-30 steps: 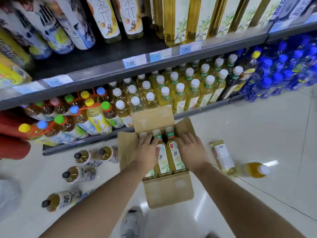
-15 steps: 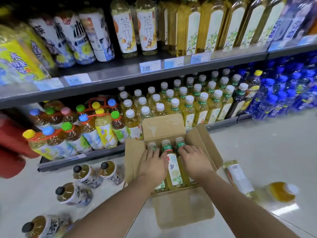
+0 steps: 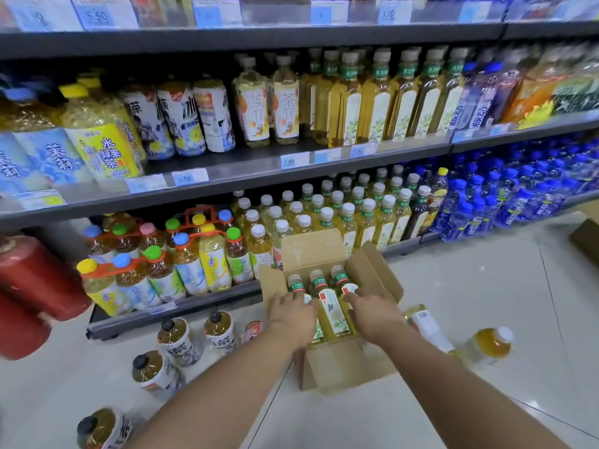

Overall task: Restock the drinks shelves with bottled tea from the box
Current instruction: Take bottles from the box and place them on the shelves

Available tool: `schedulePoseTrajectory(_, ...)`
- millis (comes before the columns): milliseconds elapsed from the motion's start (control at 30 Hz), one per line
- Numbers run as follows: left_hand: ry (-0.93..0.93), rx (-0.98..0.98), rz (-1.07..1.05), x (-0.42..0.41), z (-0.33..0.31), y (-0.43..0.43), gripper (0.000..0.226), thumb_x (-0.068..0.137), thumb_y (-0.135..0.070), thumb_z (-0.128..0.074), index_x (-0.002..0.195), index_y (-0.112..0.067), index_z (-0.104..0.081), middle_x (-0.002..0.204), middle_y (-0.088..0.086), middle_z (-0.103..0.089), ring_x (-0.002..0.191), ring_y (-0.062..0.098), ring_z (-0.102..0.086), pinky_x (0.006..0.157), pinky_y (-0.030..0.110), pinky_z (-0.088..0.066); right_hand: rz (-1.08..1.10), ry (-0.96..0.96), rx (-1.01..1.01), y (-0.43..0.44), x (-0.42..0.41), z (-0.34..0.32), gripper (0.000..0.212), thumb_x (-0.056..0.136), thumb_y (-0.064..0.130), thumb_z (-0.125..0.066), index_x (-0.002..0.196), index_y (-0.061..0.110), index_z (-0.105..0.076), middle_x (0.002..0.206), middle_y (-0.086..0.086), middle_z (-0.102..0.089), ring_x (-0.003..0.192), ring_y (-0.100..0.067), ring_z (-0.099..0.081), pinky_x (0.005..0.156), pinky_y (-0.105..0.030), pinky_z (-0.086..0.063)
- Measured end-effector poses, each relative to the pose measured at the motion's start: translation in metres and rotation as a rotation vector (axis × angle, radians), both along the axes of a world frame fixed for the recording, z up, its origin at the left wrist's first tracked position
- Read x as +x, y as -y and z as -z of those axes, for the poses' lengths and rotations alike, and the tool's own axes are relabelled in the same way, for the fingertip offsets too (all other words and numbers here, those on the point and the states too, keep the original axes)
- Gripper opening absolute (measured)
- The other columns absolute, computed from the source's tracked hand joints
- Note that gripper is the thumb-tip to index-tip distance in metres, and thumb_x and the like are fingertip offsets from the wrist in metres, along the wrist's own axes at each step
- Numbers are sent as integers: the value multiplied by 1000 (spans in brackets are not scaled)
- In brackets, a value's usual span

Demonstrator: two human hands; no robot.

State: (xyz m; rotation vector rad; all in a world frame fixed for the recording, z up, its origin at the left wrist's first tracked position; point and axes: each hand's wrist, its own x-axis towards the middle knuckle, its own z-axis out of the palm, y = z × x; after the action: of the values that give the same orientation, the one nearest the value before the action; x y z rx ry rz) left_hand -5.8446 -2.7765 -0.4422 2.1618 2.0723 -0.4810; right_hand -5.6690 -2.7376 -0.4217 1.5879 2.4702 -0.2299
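Observation:
An open cardboard box (image 3: 343, 367) stands on the floor in front of the bottom shelf (image 3: 181, 307). Three bottles of yellow tea with green-banded necks lie side by side in it. My left hand (image 3: 291, 315) lies over the left bottle (image 3: 295, 285), fingers curled on its body. My right hand (image 3: 372, 314) covers the right bottle (image 3: 339, 276) in the same way. The middle bottle (image 3: 331, 311) shows between my hands, untouched. Matching white-capped tea bottles (image 3: 325, 215) fill the bottom shelf behind the box.
Several dark-capped tea bottles (image 3: 176, 340) stand on the floor left of the box. Two bottles (image 3: 489, 346) lie on the floor to its right. Red fire extinguishers (image 3: 35, 280) are at the far left. Another box (image 3: 586, 241) sits at the right edge.
My head has tilted up, so more of the upper shelves shows. Both hands have stayed on the outer bottles in the box, sliding slightly toward their bodies.

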Motion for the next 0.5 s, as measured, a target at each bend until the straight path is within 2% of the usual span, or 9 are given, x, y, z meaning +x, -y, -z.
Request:
schedulePoseTrajectory(167, 32, -7, -6, 0, 22, -12, 47, 99, -28, -37, 146, -26, -40, 147, 16, -41, 132, 36, -40, 111, 51, -28, 25, 24, -34, -18, -6, 14, 37, 100, 32, -42, 136, 27, -46, 133, -5, -53, 116, -30, -55, 92, -37, -41)
schedulePoseTrajectory(267, 30, -14, -15, -1, 40, -22, 49, 100, -30, -37, 149, -28, -37, 151, 15, -37, 137, 35, -36, 115, 53, -22, 30, 42, -79, -32, -8, 38, 37, 99, 32, -44, 136, 27, -45, 134, -5, -52, 116, -30, -54, 92, -38, -42)
schedulePoseTrajectory(400, 29, -34, -28, -1, 48, -32, 49, 104, -37, -26, 152, -29, -33, 159, 13, -26, 145, 33, -26, 119, 52, -13, 38, -12, -97, -52, -9, 54, 37, 100, 31, -40, 136, 25, -47, 134, -7, -51, 118, -30, -53, 94, -39, -44)
schedulePoseTrajectory(500, 1, -83, -47, 1, 41, -35, 49, 105, -37, -24, 153, -30, -31, 160, 12, -26, 144, 33, -30, 119, 51, -13, 41, -61, -79, -61, -7, 48, 40, 100, 25, -41, 140, 25, -45, 132, -7, -51, 117, -31, -54, 94, -40, -46)
